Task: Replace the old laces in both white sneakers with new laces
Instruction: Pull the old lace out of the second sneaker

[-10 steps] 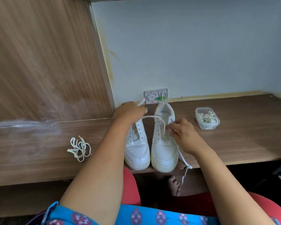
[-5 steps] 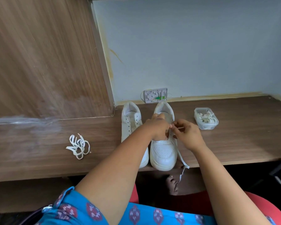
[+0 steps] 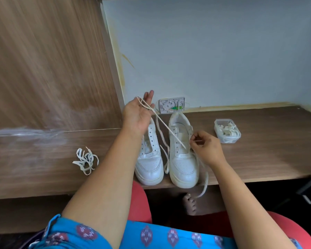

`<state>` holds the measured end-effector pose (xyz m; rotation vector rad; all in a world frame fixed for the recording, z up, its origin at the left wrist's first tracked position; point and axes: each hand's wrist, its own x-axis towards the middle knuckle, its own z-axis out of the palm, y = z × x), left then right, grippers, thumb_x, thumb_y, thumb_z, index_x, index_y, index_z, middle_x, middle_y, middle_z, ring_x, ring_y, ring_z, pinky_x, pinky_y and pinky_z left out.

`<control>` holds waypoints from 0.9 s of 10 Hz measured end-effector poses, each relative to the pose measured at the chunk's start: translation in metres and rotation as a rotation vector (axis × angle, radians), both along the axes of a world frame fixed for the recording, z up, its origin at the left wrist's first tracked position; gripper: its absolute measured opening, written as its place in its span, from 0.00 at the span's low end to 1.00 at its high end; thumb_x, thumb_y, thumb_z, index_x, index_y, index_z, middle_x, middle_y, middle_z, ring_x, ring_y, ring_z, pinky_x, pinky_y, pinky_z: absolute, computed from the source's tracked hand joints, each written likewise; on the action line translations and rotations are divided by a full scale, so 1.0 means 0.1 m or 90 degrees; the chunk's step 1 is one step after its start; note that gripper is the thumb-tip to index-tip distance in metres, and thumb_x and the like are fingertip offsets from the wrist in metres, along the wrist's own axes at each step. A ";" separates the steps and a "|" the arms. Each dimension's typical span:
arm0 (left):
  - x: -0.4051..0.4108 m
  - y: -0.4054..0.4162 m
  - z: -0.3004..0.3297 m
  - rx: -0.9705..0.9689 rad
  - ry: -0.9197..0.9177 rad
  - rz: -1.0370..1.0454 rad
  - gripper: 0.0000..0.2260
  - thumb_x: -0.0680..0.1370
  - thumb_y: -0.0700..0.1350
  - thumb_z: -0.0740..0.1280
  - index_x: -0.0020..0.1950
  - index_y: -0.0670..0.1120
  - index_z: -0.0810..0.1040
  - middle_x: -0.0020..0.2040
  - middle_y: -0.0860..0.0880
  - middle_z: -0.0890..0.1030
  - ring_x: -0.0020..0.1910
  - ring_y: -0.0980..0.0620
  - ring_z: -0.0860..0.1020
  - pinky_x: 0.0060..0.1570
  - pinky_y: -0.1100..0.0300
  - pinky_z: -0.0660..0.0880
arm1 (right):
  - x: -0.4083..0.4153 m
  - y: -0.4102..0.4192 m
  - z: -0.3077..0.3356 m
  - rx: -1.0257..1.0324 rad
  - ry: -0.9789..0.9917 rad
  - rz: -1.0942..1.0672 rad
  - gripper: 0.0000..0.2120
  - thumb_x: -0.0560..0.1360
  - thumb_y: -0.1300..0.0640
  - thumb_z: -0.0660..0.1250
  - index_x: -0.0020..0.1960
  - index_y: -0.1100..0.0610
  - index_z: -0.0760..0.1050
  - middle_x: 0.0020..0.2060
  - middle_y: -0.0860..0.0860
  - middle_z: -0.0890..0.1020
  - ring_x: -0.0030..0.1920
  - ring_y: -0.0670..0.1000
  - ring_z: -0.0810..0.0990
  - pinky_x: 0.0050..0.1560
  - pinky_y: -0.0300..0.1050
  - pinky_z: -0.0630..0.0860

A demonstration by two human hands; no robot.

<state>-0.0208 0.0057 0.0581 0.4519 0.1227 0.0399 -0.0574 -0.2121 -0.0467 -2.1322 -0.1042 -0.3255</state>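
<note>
Over the desk (image 3: 258, 159) — left hand (image 3: 136, 115) has raised lace (image 3: 169, 131).

One head-worn wide-angle view looks forward and down over the desk (image 3: 258, 159) edge. It sits close above both forearms, facing the wall (image 3: 223, 51).

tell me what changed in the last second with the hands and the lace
The left hand went down to the right sneaker, then rose back up, drawing the lace out taut. The right hand stayed at the eyelets. The left sneaker, loose laces and box did not move.
</note>
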 end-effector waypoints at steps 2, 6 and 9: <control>-0.14 -0.39 -0.31 1.147 -0.179 -0.202 0.12 0.77 0.52 0.69 0.49 0.45 0.72 0.44 0.51 0.74 0.40 0.55 0.73 0.40 0.59 0.71 | 0.03 0.00 0.00 0.028 0.023 0.002 0.07 0.72 0.60 0.70 0.38 0.50 0.76 0.34 0.46 0.83 0.38 0.43 0.83 0.44 0.41 0.79; -0.10 -0.64 -0.52 1.588 -0.400 -0.359 0.09 0.76 0.48 0.69 0.43 0.41 0.79 0.40 0.46 0.79 0.41 0.46 0.77 0.38 0.57 0.72 | 0.04 -0.03 -0.04 0.156 0.098 0.018 0.07 0.71 0.61 0.72 0.37 0.51 0.79 0.35 0.51 0.84 0.39 0.52 0.85 0.50 0.57 0.81; -0.05 -0.32 -0.10 0.313 0.012 -0.077 0.11 0.79 0.37 0.55 0.37 0.42 0.69 0.35 0.43 0.72 0.33 0.49 0.72 0.36 0.57 0.71 | 0.03 0.00 -0.02 0.186 0.109 -0.017 0.04 0.72 0.61 0.71 0.39 0.54 0.79 0.34 0.51 0.83 0.37 0.50 0.84 0.48 0.54 0.83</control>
